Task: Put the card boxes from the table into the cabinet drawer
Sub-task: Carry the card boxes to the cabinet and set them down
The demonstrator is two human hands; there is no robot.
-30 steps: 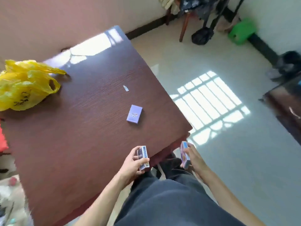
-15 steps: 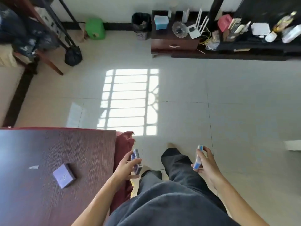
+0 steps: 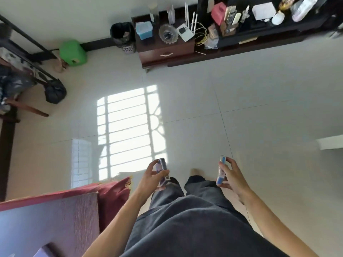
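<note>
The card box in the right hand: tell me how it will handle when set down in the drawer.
The card box probably stays stiff: its edges look straight in the right hand. Likely light, since the fingers alone pinch it. Flat-sided, so it should lie still rather than roll.

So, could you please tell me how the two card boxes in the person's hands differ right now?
The left-hand card box shows a purple face tilted leftward; the right-hand card box stands nearly upright, edge-on, white and blue. The left hand wraps its box from the left, the right hand from the right. Both are held above the floor.
</note>
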